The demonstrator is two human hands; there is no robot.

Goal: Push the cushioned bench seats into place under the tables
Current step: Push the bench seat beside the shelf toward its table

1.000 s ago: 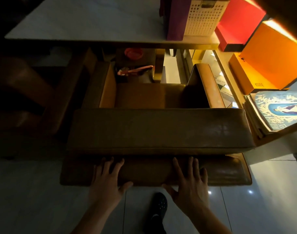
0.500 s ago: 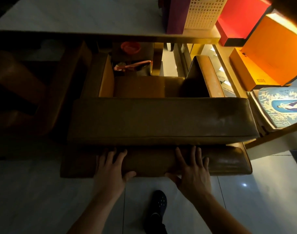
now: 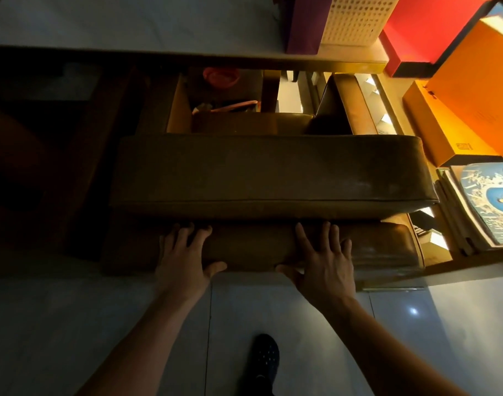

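Observation:
A brown cushioned bench seat (image 3: 253, 247) lies low on the floor, half hidden beneath a thicker brown cushion (image 3: 273, 172) stacked over it. My left hand (image 3: 184, 252) lies flat on the seat's near edge, fingers spread, thumb hooked over its front face. My right hand (image 3: 324, 258) presses the same edge a little further right, palm down, fingers apart. A pale table top (image 3: 116, 21) spans the upper part of the view, and more brown seating (image 3: 250, 122) sits beneath it.
Orange boxes (image 3: 467, 110), a red box (image 3: 427, 30) and a stack of magazines (image 3: 484, 201) fill shelving on the right. A purple box (image 3: 304, 24) and a perforated white bin (image 3: 356, 18) stand on the table. My dark shoe (image 3: 263, 358) is on the glossy tiled floor.
The bench seat and cushion have slid away from me toward the table, both hands staying pressed on the seat's near edge. More floor shows in front of me.

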